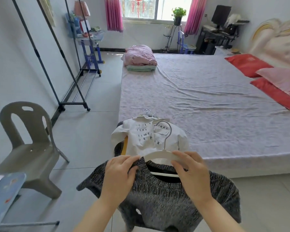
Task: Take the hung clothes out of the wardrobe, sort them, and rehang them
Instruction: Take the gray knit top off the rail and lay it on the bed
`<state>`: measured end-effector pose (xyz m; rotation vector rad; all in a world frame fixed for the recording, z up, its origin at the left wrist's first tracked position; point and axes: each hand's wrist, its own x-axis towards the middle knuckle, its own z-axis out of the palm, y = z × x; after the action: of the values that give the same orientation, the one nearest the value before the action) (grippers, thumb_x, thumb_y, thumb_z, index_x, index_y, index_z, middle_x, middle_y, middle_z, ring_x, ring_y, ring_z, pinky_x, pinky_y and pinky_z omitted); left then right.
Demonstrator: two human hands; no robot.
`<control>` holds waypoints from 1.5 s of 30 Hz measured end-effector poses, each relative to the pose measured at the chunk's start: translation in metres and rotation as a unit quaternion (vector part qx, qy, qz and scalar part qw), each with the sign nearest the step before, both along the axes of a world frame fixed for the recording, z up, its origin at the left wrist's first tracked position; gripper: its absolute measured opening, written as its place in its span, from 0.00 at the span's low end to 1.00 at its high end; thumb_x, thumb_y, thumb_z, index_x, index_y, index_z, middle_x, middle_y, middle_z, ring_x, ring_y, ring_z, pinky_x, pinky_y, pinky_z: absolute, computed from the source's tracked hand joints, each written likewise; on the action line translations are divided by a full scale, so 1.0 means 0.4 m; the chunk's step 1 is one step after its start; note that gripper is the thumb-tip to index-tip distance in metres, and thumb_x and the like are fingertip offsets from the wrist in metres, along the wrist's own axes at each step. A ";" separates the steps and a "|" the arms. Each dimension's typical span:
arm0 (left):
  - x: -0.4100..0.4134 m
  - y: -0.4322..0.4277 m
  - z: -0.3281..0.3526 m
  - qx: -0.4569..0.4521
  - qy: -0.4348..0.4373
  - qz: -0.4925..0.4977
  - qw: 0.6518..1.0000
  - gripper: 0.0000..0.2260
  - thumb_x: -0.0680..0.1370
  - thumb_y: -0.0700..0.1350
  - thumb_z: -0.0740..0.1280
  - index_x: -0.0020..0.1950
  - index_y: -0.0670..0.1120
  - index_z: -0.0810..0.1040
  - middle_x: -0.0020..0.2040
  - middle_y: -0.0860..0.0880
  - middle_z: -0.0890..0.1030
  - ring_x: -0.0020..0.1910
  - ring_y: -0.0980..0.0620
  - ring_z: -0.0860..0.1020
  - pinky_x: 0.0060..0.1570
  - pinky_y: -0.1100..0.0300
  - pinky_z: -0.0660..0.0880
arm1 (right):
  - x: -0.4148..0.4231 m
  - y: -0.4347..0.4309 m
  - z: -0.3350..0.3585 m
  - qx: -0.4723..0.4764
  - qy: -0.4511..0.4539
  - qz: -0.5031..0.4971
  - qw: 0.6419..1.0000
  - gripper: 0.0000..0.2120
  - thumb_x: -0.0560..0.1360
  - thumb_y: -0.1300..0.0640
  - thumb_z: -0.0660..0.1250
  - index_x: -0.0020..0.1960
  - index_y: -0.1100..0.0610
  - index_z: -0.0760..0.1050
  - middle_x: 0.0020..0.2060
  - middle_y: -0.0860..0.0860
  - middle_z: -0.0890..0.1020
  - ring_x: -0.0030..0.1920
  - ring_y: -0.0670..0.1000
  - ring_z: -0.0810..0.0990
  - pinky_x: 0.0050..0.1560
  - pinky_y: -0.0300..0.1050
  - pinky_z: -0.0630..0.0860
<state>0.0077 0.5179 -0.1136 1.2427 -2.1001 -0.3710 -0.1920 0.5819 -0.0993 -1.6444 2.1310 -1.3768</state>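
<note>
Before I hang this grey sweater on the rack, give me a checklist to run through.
1. Right hand grips the white hanger: ok.
2. Left hand pinches the grey sweater at its collar: ok.
3. Sweater seated on both hanger shoulders: cannot tell, the hands cover them.
4. Hook exposed above the collar: ok.
5. Top rail of the rack free: cannot tell, it is out of view.

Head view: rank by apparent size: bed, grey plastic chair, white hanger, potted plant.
1. bed
2. grey plastic chair
3. white hanger
4. potted plant
True size of last two unsure: hanger close, plant far.
</note>
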 end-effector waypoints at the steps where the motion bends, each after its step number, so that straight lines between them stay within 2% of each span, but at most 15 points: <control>1: -0.010 -0.047 -0.001 0.002 -0.002 -0.001 1.000 0.15 0.66 0.35 0.76 0.51 0.46 0.82 0.45 0.50 0.83 0.45 0.48 0.80 0.50 0.53 0.69 | -0.009 -0.045 -0.004 0.004 0.002 -0.002 1.000 0.15 0.66 0.62 0.75 0.50 0.48 0.82 0.42 0.42 0.76 0.41 0.49 0.78 0.40 0.42 0.77; 5: -0.063 -0.221 -0.010 0.014 -0.014 -0.006 1.000 0.15 0.66 0.35 0.75 0.50 0.45 0.82 0.45 0.49 0.83 0.45 0.46 0.80 0.49 0.52 0.69 | -0.061 -0.211 -0.021 0.031 -0.001 -0.016 0.999 0.14 0.67 0.61 0.75 0.50 0.48 0.82 0.42 0.42 0.76 0.41 0.46 0.76 0.39 0.29 0.70; 7: -0.092 -0.299 -0.011 0.019 -0.017 -0.007 1.000 0.15 0.66 0.35 0.75 0.50 0.45 0.82 0.45 0.49 0.83 0.46 0.45 0.80 0.50 0.51 0.69 | -0.090 -0.288 -0.026 0.040 -0.015 -0.017 0.999 0.14 0.67 0.61 0.75 0.51 0.47 0.81 0.42 0.42 0.76 0.42 0.44 0.76 0.39 0.27 0.70; 10: -0.134 -0.416 -0.023 0.032 -0.028 -0.008 0.999 0.15 0.66 0.35 0.75 0.50 0.45 0.82 0.46 0.49 0.83 0.46 0.44 0.80 0.50 0.51 0.69 | -0.136 -0.416 -0.043 0.046 -0.019 -0.002 0.999 0.14 0.68 0.62 0.74 0.51 0.49 0.82 0.42 0.43 0.75 0.41 0.41 0.74 0.43 0.23 0.69; 14: -0.200 -0.577 -0.050 0.052 -0.044 0.016 0.998 0.14 0.67 0.35 0.74 0.50 0.45 0.82 0.46 0.48 0.83 0.45 0.43 0.80 0.48 0.49 0.71 | -0.204 -0.593 -0.081 0.054 -0.035 0.022 0.998 0.14 0.68 0.63 0.74 0.51 0.50 0.82 0.42 0.44 0.75 0.44 0.34 0.72 0.43 0.20 0.66; 17: -0.250 -0.697 -0.066 0.074 -0.055 0.020 0.996 0.14 0.68 0.34 0.73 0.51 0.45 0.82 0.46 0.48 0.83 0.46 0.43 0.80 0.49 0.49 0.71 | -0.261 -0.728 -0.113 0.075 -0.058 0.044 0.995 0.14 0.68 0.63 0.74 0.51 0.49 0.81 0.43 0.37 0.73 0.43 0.36 0.73 0.40 0.23 0.68; 19: -0.282 -0.774 -0.092 0.101 -0.071 0.028 0.992 0.14 0.70 0.37 0.71 0.56 0.45 0.80 0.50 0.48 0.82 0.51 0.44 0.79 0.54 0.50 0.69 | -0.298 -0.818 -0.145 0.115 -0.054 0.059 0.990 0.14 0.70 0.61 0.72 0.53 0.48 0.80 0.44 0.35 0.72 0.44 0.41 0.75 0.40 0.26 0.68; 22: -0.327 -0.871 -0.132 0.165 -0.109 0.039 0.979 0.18 0.75 0.42 0.65 0.65 0.49 0.72 0.62 0.52 0.75 0.63 0.50 0.70 0.64 0.56 0.62 | -0.343 -0.955 -0.200 0.197 -0.035 0.067 0.978 0.14 0.73 0.57 0.69 0.58 0.47 0.78 0.48 0.42 0.75 0.50 0.50 0.76 0.46 0.40 0.70; 24: -0.345 -0.911 -0.164 0.208 -0.138 0.055 0.967 0.21 0.76 0.44 0.63 0.69 0.49 0.68 0.67 0.52 0.71 0.67 0.52 0.67 0.66 0.58 0.60 | -0.368 -1.036 -0.242 0.285 0.018 0.047 0.957 0.18 0.74 0.54 0.66 0.63 0.47 0.73 0.57 0.49 0.74 0.57 0.53 0.73 0.55 0.47 0.68; 26: -0.353 -0.926 -0.190 0.251 -0.164 0.076 0.951 0.21 0.77 0.45 0.62 0.71 0.50 0.66 0.68 0.52 0.69 0.67 0.51 0.66 0.65 0.58 0.62 | -0.389 -1.084 -0.281 0.374 0.047 0.039 0.926 0.23 0.75 0.51 0.65 0.68 0.47 0.67 0.62 0.51 0.71 0.62 0.54 0.70 0.60 0.51 0.66; 29: -0.351 -0.925 -0.220 0.289 -0.195 0.083 0.933 0.21 0.78 0.48 0.60 0.71 0.50 0.64 0.69 0.53 0.68 0.68 0.51 0.65 0.65 0.56 0.61 | -0.400 -1.081 -0.333 0.430 0.010 0.062 0.901 0.22 0.76 0.50 0.64 0.68 0.52 0.67 0.64 0.54 0.70 0.63 0.55 0.69 0.62 0.53 0.68; 32: -0.352 -0.923 -0.237 0.314 -0.224 0.067 0.920 0.22 0.79 0.51 0.59 0.72 0.50 0.62 0.69 0.53 0.67 0.69 0.53 0.63 0.67 0.57 0.60 | -0.402 -1.008 -0.370 0.462 -0.021 0.082 0.883 0.24 0.75 0.51 0.65 0.70 0.51 0.64 0.65 0.53 0.68 0.63 0.55 0.69 0.62 0.54 0.70; 36: -0.377 -0.942 -0.225 0.337 -0.238 0.019 0.911 0.23 0.79 0.51 0.59 0.73 0.49 0.61 0.71 0.51 0.66 0.70 0.52 0.62 0.68 0.54 0.60 | -0.420 -0.910 -0.379 0.504 -0.021 0.061 0.861 0.26 0.76 0.51 0.63 0.72 0.50 0.60 0.66 0.52 0.67 0.65 0.54 0.67 0.62 0.51 0.70; 45: -0.502 -0.953 -0.151 0.303 -0.341 -0.197 0.868 0.21 0.79 0.49 0.59 0.72 0.50 0.62 0.68 0.49 0.68 0.63 0.49 0.71 0.63 0.50 0.68 | -0.410 -0.704 -0.290 0.437 -0.113 -0.118 0.885 0.23 0.75 0.54 0.64 0.70 0.51 0.65 0.64 0.51 0.71 0.65 0.51 0.68 0.64 0.47 0.67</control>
<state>-0.1929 0.1365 -0.1739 1.4132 -3.0140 -0.9463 -0.3562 0.3003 -0.2151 -0.8422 2.3141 -0.4309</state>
